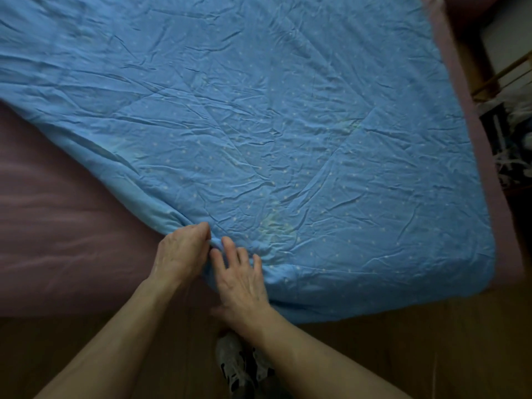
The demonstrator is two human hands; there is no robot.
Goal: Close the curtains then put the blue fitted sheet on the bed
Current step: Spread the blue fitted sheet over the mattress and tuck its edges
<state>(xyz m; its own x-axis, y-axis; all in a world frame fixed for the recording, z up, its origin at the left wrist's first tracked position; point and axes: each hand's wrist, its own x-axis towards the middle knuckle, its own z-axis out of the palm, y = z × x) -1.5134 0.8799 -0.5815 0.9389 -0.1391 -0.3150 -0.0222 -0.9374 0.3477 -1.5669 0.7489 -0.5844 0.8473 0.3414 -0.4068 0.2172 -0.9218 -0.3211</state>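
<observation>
A wrinkled light-blue fitted sheet with tiny pale dots (259,125), spread over most of the bed. Over the right near corner of the bed and hanging down the near side there. Not over the left part: a bare strip of dusty-pink mattress cover (57,211) showing there, and a thin pink edge along the right side too. A slanted blue edge, running from the far left down to the two hands.

Left hand (184,251) at that loose edge, fingers curled and pinching a bunch of the blue cloth. Right hand (241,280) just beside it, almost touching, fingers spread and lying flat on the sheet near the bed's near edge. Two bare arms reaching in from below.

Brown wooden floor (403,355) under the arms. A grey and black shoe (236,367) between the arms, a bit blurry. Dark, mixed-up things by a wooden rack (501,76) at the far right, too blurry to tell.
</observation>
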